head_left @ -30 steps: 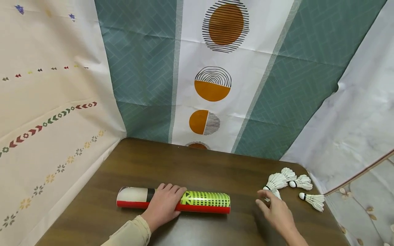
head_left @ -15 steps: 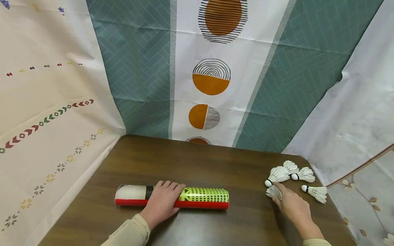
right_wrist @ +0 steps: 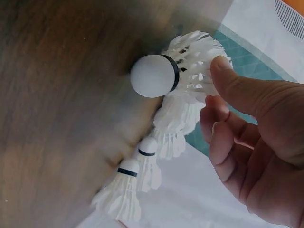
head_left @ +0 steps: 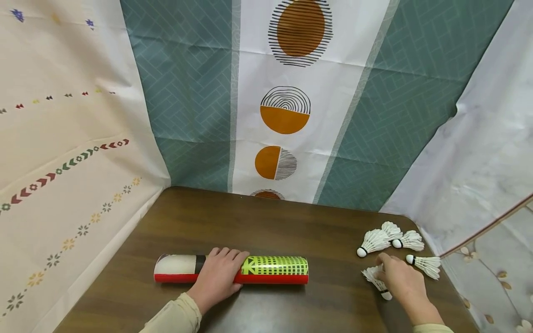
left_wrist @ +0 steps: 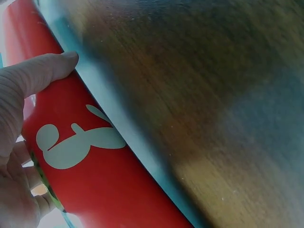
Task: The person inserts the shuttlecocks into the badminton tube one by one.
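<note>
Over on the right side of the table [head_left: 316,231], the right hand [head_left: 405,281] has just gotten hold of a shuttlecock [head_left: 374,280]. Half a second ago it was up against the bunch with the hand partly covering it; now it's come away toward the person, cork pointing back at them. I'd say the picking-out part is basically done for this one, though I can't tell if it's fully off the wood. Grip there is narrow: thumb and fingers pinching the feather skirt, cork left free. The left hand [head_left: 218,275] hasn't really budged, wrapped over the middle of the tube [head_left: 276,268], which lies sideways left of the shuttlecocks, so that looks like steadying to me. Headcount: one tube, two hands, five shuttlecocks, meaning the held one, three bunched together [head_left: 374,241] just beyond it, and a loner [head_left: 428,267] off to their right.
</note>
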Demonstrator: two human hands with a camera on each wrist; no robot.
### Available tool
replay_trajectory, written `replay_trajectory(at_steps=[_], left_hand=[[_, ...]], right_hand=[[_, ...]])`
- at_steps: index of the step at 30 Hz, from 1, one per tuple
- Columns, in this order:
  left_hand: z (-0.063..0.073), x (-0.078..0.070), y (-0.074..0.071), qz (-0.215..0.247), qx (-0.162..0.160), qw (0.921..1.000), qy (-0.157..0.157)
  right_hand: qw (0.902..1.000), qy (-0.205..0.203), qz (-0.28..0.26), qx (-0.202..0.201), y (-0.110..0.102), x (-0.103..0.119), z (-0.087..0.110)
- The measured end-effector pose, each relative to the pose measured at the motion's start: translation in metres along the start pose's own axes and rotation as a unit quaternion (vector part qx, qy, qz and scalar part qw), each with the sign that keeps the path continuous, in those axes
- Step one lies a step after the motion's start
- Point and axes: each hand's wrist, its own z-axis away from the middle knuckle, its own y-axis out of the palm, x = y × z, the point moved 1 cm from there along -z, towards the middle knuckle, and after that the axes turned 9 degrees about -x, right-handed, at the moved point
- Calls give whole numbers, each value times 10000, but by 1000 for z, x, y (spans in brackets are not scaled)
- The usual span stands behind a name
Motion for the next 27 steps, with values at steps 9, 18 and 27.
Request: replay_trajectory(at_steps=[9, 18, 27], left_hand=[[7, -1, -1, -14, -15, 10000, 18], [4, -1, -2, -30, -159, 9998, 70], [3, -1, -1, -73, -163, 9998, 90]], right_hand=[[9996, -141, 97, 211, -9, -1, 4], [9981, -41, -417, -450, -26, -1, 8], [9868, 565, -1413, -561, -1, 4, 15]])
